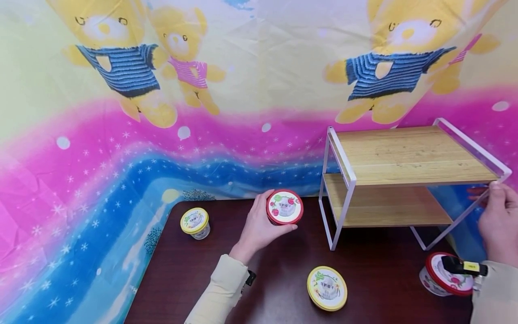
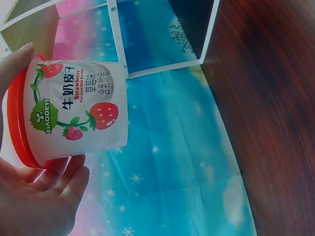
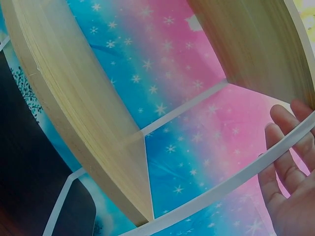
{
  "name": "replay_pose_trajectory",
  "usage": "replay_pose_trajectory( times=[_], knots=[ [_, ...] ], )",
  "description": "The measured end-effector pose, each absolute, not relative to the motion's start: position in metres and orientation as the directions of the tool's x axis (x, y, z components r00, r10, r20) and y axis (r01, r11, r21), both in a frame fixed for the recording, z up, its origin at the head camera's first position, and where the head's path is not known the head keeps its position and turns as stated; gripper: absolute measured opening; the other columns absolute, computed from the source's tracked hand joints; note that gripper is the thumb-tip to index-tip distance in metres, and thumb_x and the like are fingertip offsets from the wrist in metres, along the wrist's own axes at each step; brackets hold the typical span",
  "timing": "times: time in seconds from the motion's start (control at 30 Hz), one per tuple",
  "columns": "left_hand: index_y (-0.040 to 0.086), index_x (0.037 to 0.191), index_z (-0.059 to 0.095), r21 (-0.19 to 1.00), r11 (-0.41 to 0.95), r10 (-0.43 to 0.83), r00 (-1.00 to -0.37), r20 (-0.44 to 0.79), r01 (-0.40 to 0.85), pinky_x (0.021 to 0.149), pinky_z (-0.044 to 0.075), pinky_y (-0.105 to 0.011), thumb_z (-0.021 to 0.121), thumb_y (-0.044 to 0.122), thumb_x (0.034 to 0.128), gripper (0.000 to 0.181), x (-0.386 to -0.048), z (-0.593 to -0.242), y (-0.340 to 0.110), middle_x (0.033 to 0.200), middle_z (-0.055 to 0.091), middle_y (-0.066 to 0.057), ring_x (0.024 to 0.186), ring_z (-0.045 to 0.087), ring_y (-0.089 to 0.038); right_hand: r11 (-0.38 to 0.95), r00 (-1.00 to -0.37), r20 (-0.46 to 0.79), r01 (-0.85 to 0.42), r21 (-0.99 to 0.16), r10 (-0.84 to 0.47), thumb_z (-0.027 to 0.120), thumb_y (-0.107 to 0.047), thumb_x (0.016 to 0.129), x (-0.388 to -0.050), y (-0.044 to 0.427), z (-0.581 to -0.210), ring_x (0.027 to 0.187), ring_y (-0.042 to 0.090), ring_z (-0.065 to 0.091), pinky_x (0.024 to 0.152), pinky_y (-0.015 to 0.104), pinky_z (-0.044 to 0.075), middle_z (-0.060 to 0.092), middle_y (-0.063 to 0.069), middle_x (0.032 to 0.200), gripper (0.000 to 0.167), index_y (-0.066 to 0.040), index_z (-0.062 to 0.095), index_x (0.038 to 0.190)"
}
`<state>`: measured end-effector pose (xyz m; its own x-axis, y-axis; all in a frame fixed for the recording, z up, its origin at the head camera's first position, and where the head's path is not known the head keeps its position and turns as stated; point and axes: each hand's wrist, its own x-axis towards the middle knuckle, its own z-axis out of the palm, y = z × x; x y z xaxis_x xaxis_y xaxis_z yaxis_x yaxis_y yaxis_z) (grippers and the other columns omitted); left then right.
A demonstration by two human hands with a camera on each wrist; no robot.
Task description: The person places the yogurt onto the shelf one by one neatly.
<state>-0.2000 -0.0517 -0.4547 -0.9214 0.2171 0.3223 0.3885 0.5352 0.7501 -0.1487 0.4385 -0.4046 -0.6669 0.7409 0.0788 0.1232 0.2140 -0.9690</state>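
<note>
My left hand (image 1: 263, 225) grips a white tub (image 2: 78, 108) with a red lid, raised over the dark table. "Strawberry" and printed strawberries show on its side in the left wrist view; in the head view its lid faces up toward me. At the far right, my right hand (image 1: 499, 220) holds the front right post of a two-tier shelf rack (image 1: 417, 153) with wooden boards and a white metal frame. Its thumb lies by the top corner, and its fingers (image 3: 288, 169) reach behind the white bar.
A yellow-lidded tub (image 1: 195, 222) stands at the table's back left, another yellow-lidded tub (image 1: 327, 288) near the front middle. Below my right wrist is a red-lidded tub (image 1: 439, 279), partly covered by the wrist camera. Behind the table (image 1: 170, 279) hangs a bear-printed cloth (image 1: 259, 90).
</note>
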Motion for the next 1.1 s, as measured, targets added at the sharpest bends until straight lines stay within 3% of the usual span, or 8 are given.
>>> replay_pose_trajectory(
  times=[0.33, 0.6, 1.1],
  knots=[
    [0.022, 0.15, 0.037, 0.744, 0.534, 0.241, -0.915, 0.323, 0.403, 0.084, 0.057, -0.034, 0.092, 0.051, 0.0676, 0.103, -0.197, -0.452, -0.045, 0.133, 0.05, 0.006, 0.12, 0.05, -0.012, 0.218, -0.674, 0.056, 0.158, -0.963, 0.737, 0.035, -0.044, 0.11, -0.147, 0.438, -0.404, 0.106, -0.008, 0.047, 0.118, 0.03, 0.018, 0.057, -0.026, 0.111, 0.031, -0.04, 0.055, 0.134],
    [0.022, 0.151, 0.037, 0.741, 0.529, 0.252, -0.91, 0.33, 0.415, 0.083, 0.058, -0.035, 0.092, 0.051, 0.0689, 0.103, -0.193, -0.446, -0.04, 0.135, 0.049, 0.005, 0.123, 0.05, -0.019, 0.218, -0.673, 0.051, 0.166, -0.962, 0.738, 0.034, -0.045, 0.11, -0.146, 0.436, -0.403, 0.108, -0.007, 0.047, 0.118, 0.031, 0.019, 0.058, -0.026, 0.112, 0.033, -0.041, 0.054, 0.136],
    [0.021, 0.151, 0.038, 0.745, 0.506, 0.267, -0.9, 0.344, 0.435, 0.085, 0.057, -0.035, 0.091, 0.054, 0.0687, 0.103, -0.184, -0.439, -0.03, 0.132, 0.051, 0.007, 0.119, 0.05, -0.011, 0.212, -0.665, 0.053, 0.16, -0.964, 0.745, 0.035, -0.045, 0.11, -0.148, 0.438, -0.405, 0.11, -0.006, 0.048, 0.119, 0.032, 0.017, 0.058, -0.025, 0.112, 0.034, -0.039, 0.055, 0.136]
  ],
)
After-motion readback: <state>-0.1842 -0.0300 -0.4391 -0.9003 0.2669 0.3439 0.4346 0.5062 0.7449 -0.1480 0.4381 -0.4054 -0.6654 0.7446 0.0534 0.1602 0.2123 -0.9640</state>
